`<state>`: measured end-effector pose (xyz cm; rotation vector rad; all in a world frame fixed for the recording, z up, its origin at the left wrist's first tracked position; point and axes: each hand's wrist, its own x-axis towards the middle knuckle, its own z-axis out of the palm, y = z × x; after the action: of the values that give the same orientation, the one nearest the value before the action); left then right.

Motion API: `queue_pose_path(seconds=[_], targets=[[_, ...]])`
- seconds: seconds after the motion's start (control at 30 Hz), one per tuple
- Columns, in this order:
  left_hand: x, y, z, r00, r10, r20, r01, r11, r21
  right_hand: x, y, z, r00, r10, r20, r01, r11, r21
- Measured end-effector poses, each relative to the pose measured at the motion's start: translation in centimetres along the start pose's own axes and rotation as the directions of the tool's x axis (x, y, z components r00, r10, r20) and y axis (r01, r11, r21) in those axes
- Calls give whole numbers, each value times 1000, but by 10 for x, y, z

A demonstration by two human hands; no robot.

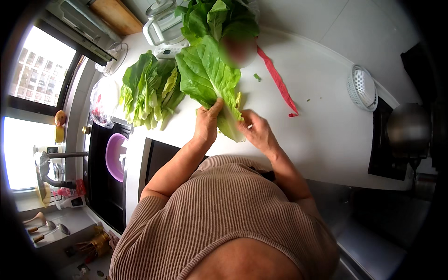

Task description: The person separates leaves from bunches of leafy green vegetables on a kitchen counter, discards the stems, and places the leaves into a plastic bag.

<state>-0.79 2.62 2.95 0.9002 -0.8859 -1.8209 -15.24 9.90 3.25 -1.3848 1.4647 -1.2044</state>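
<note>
A large leafy green leaf is held up over the white countertop. My left hand grips it at the pale stem, thumb on top. At the stem's lower right edge, the bent fingers of my right hand pinch the leaf's margin. To the left lies a pile of loose green leaves, some yellowed. Beyond the held leaf sits a bunch of greens, its lower part blurred. A red strip stretches across the counter beside that bunch.
At left, a purple basin stands in the black sink under a faucet. A clear plastic bag rests by the sink. A glass kettle stands behind the leaf pile. White baskets and a metal pot are at right.
</note>
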Motion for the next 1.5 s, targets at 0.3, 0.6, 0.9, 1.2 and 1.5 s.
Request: queue_pose_path(seconds=[0.3, 0.6, 0.9, 1.2, 1.5], targets=[[-8, -7, 7, 1000, 10, 15, -12, 989, 145, -13, -4, 13, 998, 57, 38, -53, 994, -95], [-28, -4, 13, 970, -175, 166, 163, 983, 84, -25, 0, 20, 982, 178, -65, -177, 984, 19], [-46, -12, 8, 919, -366, 147, 359, 931, 73, -42, -8, 33, 973, 220, 69, -227, 967, 115], [-54, -27, -12, 955, -276, 113, 224, 914, 339, -49, -20, 48, 857, 482, 181, -471, 876, -102], [-46, -9, -24, 980, -197, -4, 162, 793, 588, -49, -19, 69, 876, 439, 199, -401, 893, -203]])
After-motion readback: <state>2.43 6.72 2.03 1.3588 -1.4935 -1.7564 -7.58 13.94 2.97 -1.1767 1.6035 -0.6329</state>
